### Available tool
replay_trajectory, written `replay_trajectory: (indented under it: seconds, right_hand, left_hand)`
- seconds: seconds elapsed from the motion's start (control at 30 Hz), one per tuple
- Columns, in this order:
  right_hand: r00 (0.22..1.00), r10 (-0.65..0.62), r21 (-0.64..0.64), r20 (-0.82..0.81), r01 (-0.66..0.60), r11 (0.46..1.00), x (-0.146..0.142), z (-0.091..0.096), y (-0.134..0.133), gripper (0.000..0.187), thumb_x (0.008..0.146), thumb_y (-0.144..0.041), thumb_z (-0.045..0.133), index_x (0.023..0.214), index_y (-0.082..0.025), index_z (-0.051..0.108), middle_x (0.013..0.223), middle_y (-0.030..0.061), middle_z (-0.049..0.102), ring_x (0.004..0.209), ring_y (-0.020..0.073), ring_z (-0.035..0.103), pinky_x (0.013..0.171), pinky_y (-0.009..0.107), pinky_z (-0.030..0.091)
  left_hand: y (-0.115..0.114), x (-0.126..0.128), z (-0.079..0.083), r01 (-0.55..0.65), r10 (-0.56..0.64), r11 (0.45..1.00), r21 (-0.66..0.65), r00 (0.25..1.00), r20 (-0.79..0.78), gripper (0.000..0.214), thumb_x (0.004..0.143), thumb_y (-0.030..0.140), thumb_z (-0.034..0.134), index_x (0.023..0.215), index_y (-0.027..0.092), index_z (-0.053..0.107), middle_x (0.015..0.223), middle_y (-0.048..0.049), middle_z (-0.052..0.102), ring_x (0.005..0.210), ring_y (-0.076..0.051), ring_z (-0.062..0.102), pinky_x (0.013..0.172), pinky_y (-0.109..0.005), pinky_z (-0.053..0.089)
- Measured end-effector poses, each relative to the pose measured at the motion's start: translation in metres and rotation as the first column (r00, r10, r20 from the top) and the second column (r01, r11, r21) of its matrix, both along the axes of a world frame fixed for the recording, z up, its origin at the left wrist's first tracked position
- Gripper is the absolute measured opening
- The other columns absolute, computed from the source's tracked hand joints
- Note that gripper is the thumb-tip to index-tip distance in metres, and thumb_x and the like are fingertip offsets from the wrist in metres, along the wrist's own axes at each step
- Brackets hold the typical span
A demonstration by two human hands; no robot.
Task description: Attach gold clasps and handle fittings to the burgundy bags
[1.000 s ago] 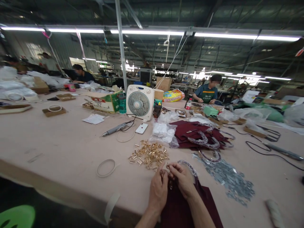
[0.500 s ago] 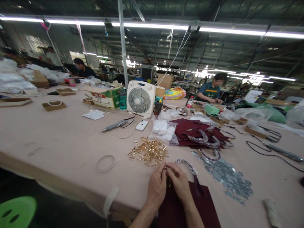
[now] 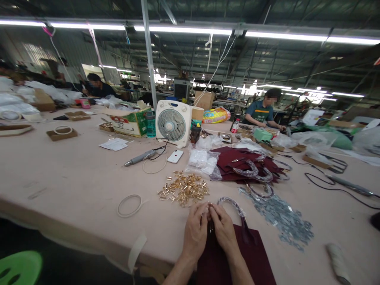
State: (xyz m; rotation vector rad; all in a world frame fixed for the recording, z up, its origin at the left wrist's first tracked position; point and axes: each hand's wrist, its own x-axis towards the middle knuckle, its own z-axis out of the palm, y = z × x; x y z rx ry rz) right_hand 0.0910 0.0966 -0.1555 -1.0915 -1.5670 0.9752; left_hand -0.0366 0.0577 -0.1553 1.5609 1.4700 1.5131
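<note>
Fingers of two hands on one bag

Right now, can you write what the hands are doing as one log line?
left hand: pinching small fitting | right hand: pinching same fitting | under hands: burgundy bag | nearby: gold fittings pile, tape ring

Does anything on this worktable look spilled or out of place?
A tape strip dangles off the table edge, and grey metal pieces lie scattered loosely beside the maroon bag.
</note>
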Motion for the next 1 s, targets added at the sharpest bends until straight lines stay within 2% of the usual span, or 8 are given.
replay_trajectory:
  seconds: [0.1,0.2,0.3,0.4,0.53,0.6,0.8,1.0]
  right_hand:
    - [0.996,0.024,-0.111,-0.083,-0.033,0.993,0.002,0.0,0.001,0.043,0.093,-0.059,0.065,0.11,-0.021,0.079,0.08,0.0043,0.067,0.072,0.0216,0.06,0.07,0.033,0.05]
    - [0.985,0.045,-0.185,-0.168,-0.077,0.98,0.004,-0.001,0.002,0.047,0.092,-0.062,0.065,0.105,-0.019,0.079,0.069,0.0021,0.063,0.063,0.0182,0.054,0.061,0.03,0.044]
    - [0.97,0.039,-0.215,-0.24,-0.092,0.972,0.006,-0.001,0.003,0.048,0.092,-0.064,0.065,0.097,-0.018,0.079,0.063,0.0007,0.059,0.059,0.0151,0.05,0.057,0.027,0.04]
    - [0.954,0.032,-0.263,-0.298,-0.114,0.958,0.009,0.0,0.002,0.047,0.091,-0.063,0.067,0.094,-0.017,0.077,0.059,-0.0006,0.056,0.055,0.0126,0.046,0.052,0.025,0.034]
    - [0.939,0.029,-0.298,-0.343,-0.138,0.945,0.011,0.001,0.001,0.044,0.089,-0.06,0.072,0.09,-0.016,0.076,0.057,-0.0016,0.055,0.053,0.0106,0.043,0.051,0.024,0.03]
    - [0.93,0.015,-0.308,-0.368,-0.137,0.942,0.011,0.0,0.001,0.043,0.086,-0.059,0.075,0.089,-0.016,0.076,0.056,-0.0023,0.054,0.052,0.0099,0.042,0.051,0.024,0.029]
    - [0.908,-0.035,-0.336,-0.417,-0.119,0.934,0.011,-0.002,0.001,0.045,0.082,-0.058,0.08,0.094,-0.015,0.077,0.056,-0.0033,0.052,0.052,0.0091,0.04,0.05,0.023,0.028]
    - [0.89,-0.039,-0.348,-0.453,-0.137,0.928,0.011,0.0,0.001,0.044,0.08,-0.057,0.083,0.093,-0.015,0.077,0.061,-0.0031,0.053,0.053,0.0076,0.039,0.051,0.022,0.027]
  left_hand:
    - [0.0,0.0,-0.002,-0.045,0.045,0.999,0.0,0.999,-0.008,0.04,0.103,0.029,0.05,0.142,0.027,0.061,0.141,-0.0089,0.059,0.134,-0.023,0.056,0.114,-0.04,0.048]
    - [0.001,0.001,-0.004,-0.025,0.025,1.0,-0.001,1.0,-0.002,0.04,0.102,0.028,0.052,0.141,0.029,0.062,0.145,-0.0078,0.058,0.138,-0.023,0.054,0.116,-0.041,0.046]
    - [0.002,0.001,-0.005,0.01,-0.01,1.0,-0.002,0.999,0.034,0.037,0.1,0.027,0.055,0.135,0.027,0.066,0.14,-0.0076,0.064,0.135,-0.024,0.057,0.117,-0.043,0.045]
    - [0.001,0.001,-0.001,0.048,-0.046,0.999,-0.014,0.992,0.114,0.033,0.098,0.03,0.059,0.129,0.025,0.068,0.133,-0.0082,0.069,0.121,-0.024,0.067,0.106,-0.04,0.054]
    - [-0.001,0.001,0.007,0.085,-0.067,0.994,-0.075,0.974,0.215,0.034,0.094,0.034,0.065,0.125,0.022,0.069,0.109,-0.0067,0.077,0.086,-0.02,0.074,0.084,-0.034,0.061]
    - [-0.001,0.001,0.009,0.095,-0.067,0.99,-0.102,0.968,0.241,0.036,0.091,0.034,0.068,0.124,0.02,0.069,0.095,-0.0043,0.078,0.079,-0.019,0.073,0.08,-0.033,0.061]
    - [-0.002,0.001,0.007,0.114,-0.078,0.985,-0.13,0.964,0.255,0.041,0.089,0.036,0.072,0.126,0.018,0.069,0.087,-0.0028,0.078,0.077,-0.019,0.073,0.079,-0.032,0.06]
    - [-0.001,-0.001,0.001,0.117,-0.09,0.986,-0.121,0.974,0.208,0.042,0.091,0.034,0.072,0.13,0.02,0.068,0.097,-0.0051,0.079,0.083,-0.02,0.075,0.086,-0.033,0.059]
